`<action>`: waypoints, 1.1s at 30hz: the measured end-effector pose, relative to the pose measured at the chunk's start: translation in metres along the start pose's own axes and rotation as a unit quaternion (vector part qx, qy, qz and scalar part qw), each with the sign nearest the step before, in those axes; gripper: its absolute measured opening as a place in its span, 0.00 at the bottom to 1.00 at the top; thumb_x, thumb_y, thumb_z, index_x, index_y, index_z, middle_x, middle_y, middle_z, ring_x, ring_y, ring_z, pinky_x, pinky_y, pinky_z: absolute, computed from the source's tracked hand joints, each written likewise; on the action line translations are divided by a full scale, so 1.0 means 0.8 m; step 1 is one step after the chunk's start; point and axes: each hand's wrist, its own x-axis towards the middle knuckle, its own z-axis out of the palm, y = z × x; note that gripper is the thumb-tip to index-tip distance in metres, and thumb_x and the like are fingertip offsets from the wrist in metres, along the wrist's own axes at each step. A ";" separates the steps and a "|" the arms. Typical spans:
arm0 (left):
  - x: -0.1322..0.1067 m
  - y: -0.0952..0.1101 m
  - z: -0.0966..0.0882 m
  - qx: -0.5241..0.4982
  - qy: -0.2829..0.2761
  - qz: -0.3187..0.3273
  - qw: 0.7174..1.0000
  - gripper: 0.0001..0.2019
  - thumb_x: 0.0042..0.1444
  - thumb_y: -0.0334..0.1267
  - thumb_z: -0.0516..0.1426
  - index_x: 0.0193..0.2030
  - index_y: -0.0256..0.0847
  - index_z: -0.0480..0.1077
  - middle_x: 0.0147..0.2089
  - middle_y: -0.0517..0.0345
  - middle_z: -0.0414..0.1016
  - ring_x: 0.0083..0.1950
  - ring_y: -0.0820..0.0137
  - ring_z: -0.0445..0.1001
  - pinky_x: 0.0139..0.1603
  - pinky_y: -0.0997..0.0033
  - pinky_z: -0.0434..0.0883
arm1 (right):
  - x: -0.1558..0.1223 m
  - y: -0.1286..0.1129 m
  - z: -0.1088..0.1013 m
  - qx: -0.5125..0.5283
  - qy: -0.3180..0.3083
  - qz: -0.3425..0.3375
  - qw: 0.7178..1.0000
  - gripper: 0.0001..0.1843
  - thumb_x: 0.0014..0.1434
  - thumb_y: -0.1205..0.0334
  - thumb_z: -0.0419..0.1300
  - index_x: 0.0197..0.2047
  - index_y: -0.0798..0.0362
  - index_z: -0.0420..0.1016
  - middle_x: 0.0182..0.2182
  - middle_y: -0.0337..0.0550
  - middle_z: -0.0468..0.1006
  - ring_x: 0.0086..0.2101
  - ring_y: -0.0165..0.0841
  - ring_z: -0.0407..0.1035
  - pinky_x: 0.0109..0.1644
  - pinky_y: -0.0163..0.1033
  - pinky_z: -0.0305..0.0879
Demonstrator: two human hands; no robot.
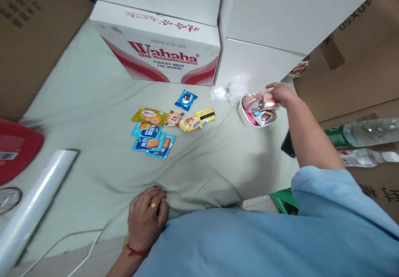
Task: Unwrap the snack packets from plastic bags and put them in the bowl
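My right hand (282, 94) reaches to the white bowl (248, 122) at the right, its fingers closed on a clear-wrapped snack (268, 101) at the rim. Other packets, including a chocolate-brown one (252, 101), fill the bowl. My left hand (148, 210) rests near the front edge of the cloth, fingers curled in and nothing visible in them. Mid-table lie a yellow-green snack bag (149, 116), several blue snack packets (150, 143), a blue cookie packet (186, 100), a red-and-cream packet (174, 118) and two yellow packets (191, 123).
A Wahaha water carton (162, 56) and white boxes (262, 15) stand behind. Crumpled clear plastic (229, 92) lies beside the bowl. On the right are plastic bottles (370, 133) and brown cartons (352, 77); on the left, a white roll (37, 210) and a red object (18, 150).
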 end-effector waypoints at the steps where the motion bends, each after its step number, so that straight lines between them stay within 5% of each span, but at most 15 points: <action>1: 0.001 0.000 0.000 0.003 0.002 -0.002 1.000 0.07 0.62 0.30 0.58 0.44 0.44 0.73 0.43 0.51 0.80 0.48 0.57 0.80 0.53 0.56 0.72 | -0.001 -0.004 0.015 -0.019 -0.009 0.003 1.000 0.13 0.64 0.72 0.57 0.47 0.70 0.79 0.36 0.58 0.82 0.33 0.32 0.74 0.46 0.43 0.66; 7: 0.000 -0.001 0.003 0.004 0.014 -0.009 1.000 0.07 0.60 0.30 0.58 0.44 0.45 0.73 0.42 0.52 0.80 0.48 0.57 0.81 0.53 0.56 0.73 | -0.022 -0.007 0.049 -0.247 0.047 -0.055 0.966 0.18 0.72 0.61 0.50 0.55 0.60 0.75 0.56 0.68 0.74 0.59 0.53 0.63 0.57 0.55 0.62; 11: -0.001 0.002 0.003 -0.001 0.013 -0.019 1.000 0.08 0.60 0.30 0.58 0.44 0.45 0.73 0.42 0.53 0.80 0.49 0.58 0.81 0.54 0.55 0.73 | -0.019 -0.013 0.027 -0.272 0.081 -0.069 0.957 0.20 0.74 0.59 0.46 0.54 0.61 0.75 0.55 0.67 0.73 0.57 0.52 0.62 0.57 0.55 0.61; 15: -0.003 0.003 0.001 -0.028 0.004 -0.009 1.000 0.07 0.61 0.29 0.58 0.44 0.44 0.74 0.43 0.52 0.81 0.50 0.59 0.80 0.55 0.55 0.73 | -0.019 -0.062 0.012 -0.236 0.163 -0.109 0.952 0.24 0.76 0.61 0.40 0.55 0.61 0.74 0.52 0.64 0.75 0.55 0.47 0.66 0.57 0.51 0.60; 17: -0.003 0.003 0.001 -0.033 0.004 -0.014 0.999 0.07 0.61 0.29 0.58 0.43 0.43 0.74 0.43 0.51 0.81 0.50 0.58 0.80 0.55 0.55 0.73 | -0.031 -0.100 0.028 -0.225 0.104 -0.165 0.955 0.22 0.75 0.62 0.42 0.56 0.59 0.75 0.49 0.60 0.78 0.51 0.45 0.70 0.56 0.48 0.61; 21: -0.004 0.003 0.000 -0.062 0.009 -0.020 0.998 0.07 0.62 0.29 0.58 0.43 0.42 0.75 0.43 0.50 0.82 0.51 0.59 0.80 0.56 0.54 0.74 | -0.066 -0.161 0.103 -0.248 -0.133 -0.229 0.932 0.16 0.68 0.61 0.57 0.56 0.55 0.77 0.53 0.58 0.79 0.47 0.45 0.74 0.52 0.44 0.65; 25: -0.008 0.002 -0.012 -0.152 0.033 -0.071 0.985 0.08 0.65 0.29 0.56 0.43 0.44 0.76 0.42 0.52 0.81 0.51 0.63 0.80 0.55 0.58 0.77 | -0.094 -0.178 0.154 -0.250 -0.153 -0.158 0.943 0.17 0.68 0.67 0.54 0.55 0.60 0.78 0.55 0.65 0.78 0.47 0.44 0.75 0.50 0.42 0.65; 28: -0.010 0.003 -0.028 -0.205 0.052 -0.167 0.963 0.09 0.67 0.32 0.54 0.47 0.44 0.75 0.46 0.51 0.79 0.53 0.64 0.79 0.55 0.60 0.77 | -0.127 -0.168 0.154 -0.137 -0.105 -0.145 0.974 0.14 0.67 0.67 0.53 0.47 0.59 0.79 0.45 0.59 0.82 0.43 0.41 0.75 0.48 0.41 0.66; 30: -0.005 0.006 -0.038 -0.236 0.050 -0.220 0.945 0.09 0.68 0.35 0.55 0.50 0.45 0.75 0.49 0.51 0.78 0.53 0.65 0.79 0.55 0.61 0.78 | -0.168 -0.156 0.147 0.048 -0.090 -0.120 0.988 0.11 0.66 0.60 0.56 0.43 0.56 0.78 0.34 0.48 0.81 0.34 0.37 0.73 0.42 0.39 0.68; 33: 0.022 0.018 -0.042 -0.346 -0.002 -0.283 0.895 0.09 0.69 0.44 0.56 0.46 0.44 0.75 0.48 0.51 0.76 0.48 0.66 0.78 0.45 0.65 0.79 | -0.257 -0.140 0.140 0.299 -0.160 -0.060 0.939 0.15 0.62 0.48 0.64 0.42 0.52 0.76 0.25 0.35 0.73 0.23 0.31 0.65 0.30 0.36 0.64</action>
